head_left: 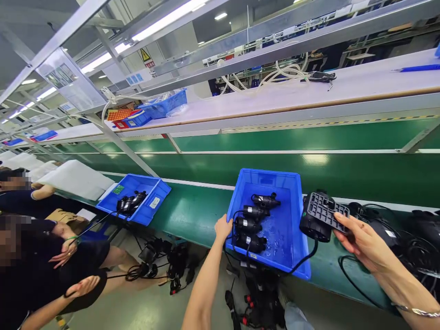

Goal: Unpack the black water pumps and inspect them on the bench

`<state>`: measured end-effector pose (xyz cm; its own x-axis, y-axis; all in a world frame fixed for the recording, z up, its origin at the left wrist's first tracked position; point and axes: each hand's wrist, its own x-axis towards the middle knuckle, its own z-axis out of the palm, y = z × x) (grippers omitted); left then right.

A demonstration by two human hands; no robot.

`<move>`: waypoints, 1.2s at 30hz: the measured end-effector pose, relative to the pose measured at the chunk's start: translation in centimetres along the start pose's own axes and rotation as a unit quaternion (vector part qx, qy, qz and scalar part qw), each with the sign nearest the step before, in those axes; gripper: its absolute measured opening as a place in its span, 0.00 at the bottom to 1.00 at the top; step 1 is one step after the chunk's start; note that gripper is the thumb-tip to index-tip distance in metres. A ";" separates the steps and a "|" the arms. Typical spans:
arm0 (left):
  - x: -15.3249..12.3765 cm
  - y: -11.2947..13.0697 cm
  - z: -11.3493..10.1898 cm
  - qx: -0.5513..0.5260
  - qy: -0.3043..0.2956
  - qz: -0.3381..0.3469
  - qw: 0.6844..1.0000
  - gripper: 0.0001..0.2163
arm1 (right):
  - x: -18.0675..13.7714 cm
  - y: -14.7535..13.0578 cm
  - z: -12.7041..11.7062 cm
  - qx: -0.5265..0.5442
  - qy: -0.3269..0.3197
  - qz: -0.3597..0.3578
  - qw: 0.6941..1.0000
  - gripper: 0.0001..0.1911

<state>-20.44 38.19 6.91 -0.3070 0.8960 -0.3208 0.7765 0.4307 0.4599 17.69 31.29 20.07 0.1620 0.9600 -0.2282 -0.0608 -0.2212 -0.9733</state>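
Observation:
My right hand (359, 238) grips a black pump-like unit (314, 220) by its flat, grid-ribbed base, to the right of a blue plastic bin (304, 256). A black cable hangs from the unit's underside and runs along the bin's near right corner. My left hand (223, 228) is closed on the bin's left rim. Inside that bin several similar black units (249, 224) with white labels lie in a row along the left side, their cables passing over the rim. Wet drops or clear bits spot the bin's floor.
Another blue bin (151, 213) with black units stands further left on the green bench (187, 211). More black units and coiled cables (388, 231) lie at right. Two people sit at left; one's hand (82, 286) holds a cable. Cables and plugs (254, 298) hang below the bench.

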 end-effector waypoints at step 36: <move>-31.2 9.6 -7.2 -0.645 -0.360 0.252 0.626 0.35 | -17.9 -6.1 9.9 0.057 -0.188 -0.184 0.963 0.31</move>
<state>-7.41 15.17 27.30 0.4857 0.8723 0.0572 -0.5570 0.2584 0.7893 5.35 17.12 30.32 -0.1736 0.9687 0.1775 -0.1776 0.1465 -0.9731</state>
